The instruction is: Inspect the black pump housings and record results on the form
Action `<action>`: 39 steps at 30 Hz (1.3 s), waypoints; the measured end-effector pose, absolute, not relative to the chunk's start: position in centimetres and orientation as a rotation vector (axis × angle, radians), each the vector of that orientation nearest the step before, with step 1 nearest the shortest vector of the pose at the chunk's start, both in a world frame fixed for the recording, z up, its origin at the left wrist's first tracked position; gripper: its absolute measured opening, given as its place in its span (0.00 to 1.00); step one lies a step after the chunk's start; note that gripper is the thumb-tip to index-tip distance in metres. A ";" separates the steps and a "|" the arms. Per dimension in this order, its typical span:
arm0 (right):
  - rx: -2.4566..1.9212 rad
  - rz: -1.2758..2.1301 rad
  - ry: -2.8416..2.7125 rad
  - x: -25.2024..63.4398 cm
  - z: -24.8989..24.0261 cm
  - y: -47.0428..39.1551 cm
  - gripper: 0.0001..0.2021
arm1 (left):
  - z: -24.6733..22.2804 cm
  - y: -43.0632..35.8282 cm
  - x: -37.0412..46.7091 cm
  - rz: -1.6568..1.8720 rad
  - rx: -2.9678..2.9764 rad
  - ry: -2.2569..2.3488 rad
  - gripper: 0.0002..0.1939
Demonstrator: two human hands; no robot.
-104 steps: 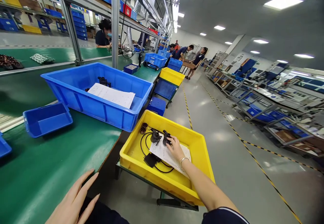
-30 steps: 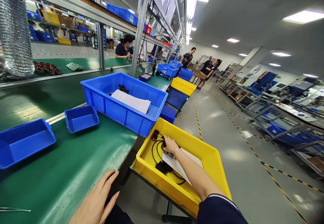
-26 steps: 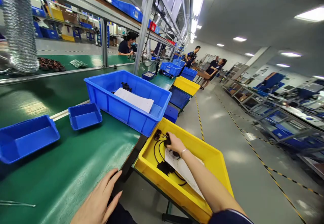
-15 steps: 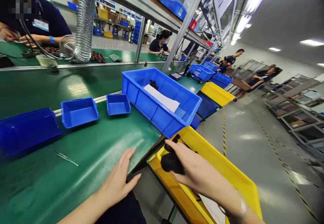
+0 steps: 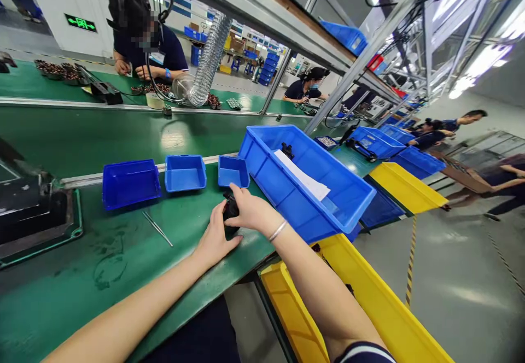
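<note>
A small black part is between my two hands, just above the green bench top. My right hand grips it from the right, thumb and fingers around it. From the left, my left hand closes on its side, fingertips against it and thumb below. Fingers cover much of the part, so its exact kind cannot be made out. Behind it stands a small blue bin, and a large blue crate is just right of it. Metal tweezers lie on the bench left of my hands.
Two more blue bins line the bench's rail. The large crate holds white paper and a black piece. A yellow crate sits below my right arm. A dark device stands far left. Co-workers sit across the bench.
My right hand has carried the black part from over the yellow crate to above the bench. My left hand has come against the part. The view has turned left.
</note>
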State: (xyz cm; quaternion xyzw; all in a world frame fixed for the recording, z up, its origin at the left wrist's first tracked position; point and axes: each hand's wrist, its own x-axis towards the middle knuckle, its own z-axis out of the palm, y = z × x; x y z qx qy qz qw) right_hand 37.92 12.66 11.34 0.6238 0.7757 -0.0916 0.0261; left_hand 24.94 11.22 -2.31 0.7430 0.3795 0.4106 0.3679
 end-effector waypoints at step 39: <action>3.136 -0.634 1.758 55.7 9.6 -15.2 0.32 | -1.4 14.5 21.1 0.908 2.170 0.972 0.26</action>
